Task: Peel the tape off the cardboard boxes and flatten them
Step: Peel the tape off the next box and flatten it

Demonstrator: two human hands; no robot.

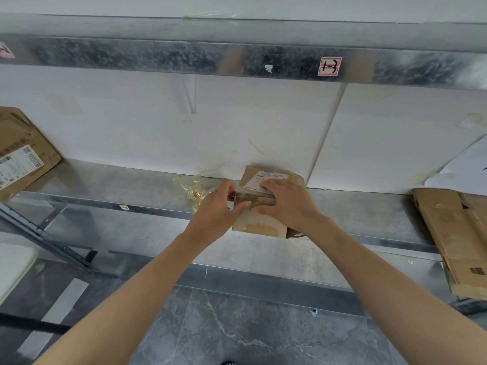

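A small brown cardboard box with a white shipping label on top and clear tape over its seams sits on the metal shelf, near the shelf's front edge. My right hand lies flat on the box's top, fingers over the label. My left hand grips the box's left side, with the fingertips at the taped front edge. Whether any tape is lifted under the fingers is hidden.
A crumpled wad of peeled clear tape lies on the shelf just left of the box. A larger labelled cardboard box stands at the far left. Flattened cardboard lies at the right end. A white backboard rises behind; grey floor lies below.
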